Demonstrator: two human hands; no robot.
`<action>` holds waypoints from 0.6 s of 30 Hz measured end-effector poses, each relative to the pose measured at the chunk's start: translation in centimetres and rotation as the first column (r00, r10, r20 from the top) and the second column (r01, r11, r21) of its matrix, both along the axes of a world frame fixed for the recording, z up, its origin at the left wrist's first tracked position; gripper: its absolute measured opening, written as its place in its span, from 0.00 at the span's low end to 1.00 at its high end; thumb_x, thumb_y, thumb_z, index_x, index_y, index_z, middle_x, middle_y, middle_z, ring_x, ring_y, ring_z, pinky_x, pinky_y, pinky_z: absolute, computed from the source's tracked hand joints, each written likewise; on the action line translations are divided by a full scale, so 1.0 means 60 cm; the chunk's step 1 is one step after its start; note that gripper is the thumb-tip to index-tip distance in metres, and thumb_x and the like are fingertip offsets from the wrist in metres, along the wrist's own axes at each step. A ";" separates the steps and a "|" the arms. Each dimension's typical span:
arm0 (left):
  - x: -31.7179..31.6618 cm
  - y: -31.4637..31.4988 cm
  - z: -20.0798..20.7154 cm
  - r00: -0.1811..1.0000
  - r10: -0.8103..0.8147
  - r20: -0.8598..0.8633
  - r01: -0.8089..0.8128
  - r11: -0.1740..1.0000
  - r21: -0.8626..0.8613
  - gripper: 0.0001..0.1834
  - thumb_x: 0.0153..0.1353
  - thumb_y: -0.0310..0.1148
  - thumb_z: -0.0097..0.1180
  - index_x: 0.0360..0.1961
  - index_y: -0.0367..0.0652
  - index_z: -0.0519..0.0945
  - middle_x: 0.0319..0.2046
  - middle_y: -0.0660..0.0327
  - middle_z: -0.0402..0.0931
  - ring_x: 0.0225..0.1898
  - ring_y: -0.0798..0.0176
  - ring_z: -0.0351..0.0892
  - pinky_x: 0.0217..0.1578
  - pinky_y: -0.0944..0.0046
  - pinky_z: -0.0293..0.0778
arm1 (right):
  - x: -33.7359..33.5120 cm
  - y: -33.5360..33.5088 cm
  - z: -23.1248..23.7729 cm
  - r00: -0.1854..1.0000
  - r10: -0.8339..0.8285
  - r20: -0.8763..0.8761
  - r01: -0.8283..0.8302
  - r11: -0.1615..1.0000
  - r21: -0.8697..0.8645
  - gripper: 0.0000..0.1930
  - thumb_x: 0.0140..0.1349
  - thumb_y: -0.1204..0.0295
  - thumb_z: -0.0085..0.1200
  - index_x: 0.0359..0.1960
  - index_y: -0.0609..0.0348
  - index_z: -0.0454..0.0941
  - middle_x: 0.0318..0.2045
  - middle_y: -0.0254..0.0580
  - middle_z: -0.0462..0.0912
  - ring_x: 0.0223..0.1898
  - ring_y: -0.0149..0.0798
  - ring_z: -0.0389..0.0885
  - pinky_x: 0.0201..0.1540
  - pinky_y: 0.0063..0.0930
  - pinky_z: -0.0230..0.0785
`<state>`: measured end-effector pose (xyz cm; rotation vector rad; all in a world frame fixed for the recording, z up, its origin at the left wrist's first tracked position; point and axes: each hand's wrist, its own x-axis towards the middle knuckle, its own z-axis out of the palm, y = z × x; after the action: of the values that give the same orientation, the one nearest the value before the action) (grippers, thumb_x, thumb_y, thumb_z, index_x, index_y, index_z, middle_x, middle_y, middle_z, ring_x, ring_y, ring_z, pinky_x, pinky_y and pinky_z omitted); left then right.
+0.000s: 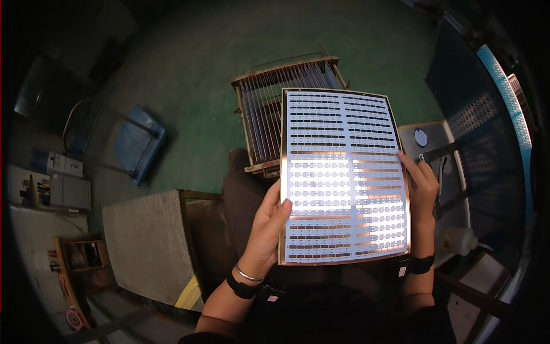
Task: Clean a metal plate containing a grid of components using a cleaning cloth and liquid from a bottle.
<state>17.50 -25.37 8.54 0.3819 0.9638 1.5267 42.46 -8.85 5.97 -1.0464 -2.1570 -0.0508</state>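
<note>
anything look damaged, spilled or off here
Nothing looks plainly damaged or spilled. The panel has uneven white patches across its middle and lower right, probably glare. The bottle at right looks tipped, though the wide lens may cause that.

Industrial workshop, green painted floor point(195, 74), rust-marked metal rack point(286, 68) slotted with upright thin sheets point(259, 117), flat blue rectangular platform point(136, 143), boxy grey equipment cabinet point(71, 192), large pale rectangular panel point(347, 178) patterned with repeated circuit-like rows and coppery bands
</note>
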 end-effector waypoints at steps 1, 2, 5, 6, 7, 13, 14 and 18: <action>0.002 0.001 0.001 1.000 0.012 -0.023 -0.013 1.000 -0.003 0.28 0.67 0.34 0.46 0.65 0.37 0.54 0.57 0.54 0.66 0.58 0.65 0.67 0.58 0.64 0.64 | 0.001 0.000 0.003 1.000 0.008 0.004 -0.008 1.000 -0.005 0.19 0.48 0.82 0.60 0.44 0.51 0.83 0.16 0.34 0.64 0.18 0.32 0.64 0.21 0.25 0.59; 0.001 0.003 0.000 1.000 0.019 -0.017 -0.019 1.000 -0.008 0.28 0.67 0.34 0.46 0.65 0.37 0.54 0.57 0.54 0.66 0.58 0.65 0.67 0.58 0.64 0.64 | 0.003 -0.001 0.010 0.999 -0.017 -0.039 0.015 0.998 -0.054 0.18 0.49 0.82 0.59 0.44 0.52 0.82 0.17 0.35 0.66 0.19 0.33 0.65 0.22 0.25 0.59; -0.003 0.006 -0.005 0.997 0.063 -0.035 -0.063 0.998 0.000 0.29 0.68 0.34 0.46 0.66 0.38 0.54 0.57 0.55 0.66 0.58 0.64 0.67 0.57 0.63 0.65 | 0.023 -0.009 0.033 0.991 -0.041 -0.129 0.020 0.987 -0.161 0.14 0.55 0.81 0.57 0.44 0.57 0.81 0.21 0.37 0.73 0.20 0.30 0.67 0.25 0.24 0.62; -0.005 0.007 -0.007 0.996 0.078 -0.036 -0.077 0.997 0.027 0.29 0.68 0.35 0.46 0.66 0.38 0.54 0.57 0.55 0.66 0.58 0.64 0.67 0.57 0.63 0.66 | 0.031 -0.015 0.040 0.961 -0.047 -0.274 -0.019 0.972 -0.233 0.13 0.56 0.81 0.56 0.44 0.61 0.81 0.22 0.36 0.74 0.21 0.28 0.67 0.26 0.23 0.62; -0.006 0.006 -0.009 0.995 0.093 -0.037 -0.091 0.994 0.054 0.29 0.68 0.35 0.46 0.66 0.39 0.53 0.58 0.55 0.65 0.58 0.64 0.67 0.57 0.62 0.66 | 0.038 -0.024 0.050 0.909 -0.064 -0.412 -0.068 0.952 -0.298 0.11 0.58 0.80 0.55 0.43 0.64 0.80 0.23 0.35 0.75 0.22 0.26 0.68 0.27 0.22 0.62; -0.010 0.009 -0.009 0.991 0.122 -0.050 -0.119 0.991 0.061 0.29 0.67 0.36 0.47 0.65 0.38 0.54 0.57 0.55 0.66 0.57 0.64 0.68 0.56 0.63 0.67 | 0.021 -0.070 0.181 0.126 0.487 -0.865 -0.989 0.128 -0.072 0.10 0.66 0.69 0.50 0.34 0.62 0.80 0.18 0.33 0.72 0.17 0.25 0.67 0.13 0.15 0.59; -0.005 0.018 -0.008 0.994 0.099 -0.037 -0.096 0.992 0.081 0.29 0.67 0.36 0.47 0.65 0.38 0.54 0.57 0.55 0.66 0.57 0.64 0.68 0.56 0.63 0.67 | 0.006 -0.075 0.220 0.025 0.483 -0.875 -0.995 -0.076 -0.070 0.10 0.66 0.70 0.49 0.28 0.60 0.79 0.16 0.34 0.72 0.15 0.26 0.70 0.13 0.14 0.60; -0.017 0.007 -0.013 0.993 0.116 -0.036 -0.112 0.990 0.085 0.29 0.67 0.35 0.47 0.65 0.38 0.54 0.56 0.54 0.66 0.56 0.64 0.69 0.55 0.63 0.69 | -0.057 -0.108 0.268 -0.139 0.305 -0.942 -0.898 -0.439 -0.010 0.03 0.56 0.78 0.57 0.31 0.64 0.80 0.15 0.45 0.78 0.15 0.34 0.74 0.11 0.19 0.63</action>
<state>16.48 -24.94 7.73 0.4246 0.9707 1.6723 39.01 -15.31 22.04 0.6018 -1.5051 2.1436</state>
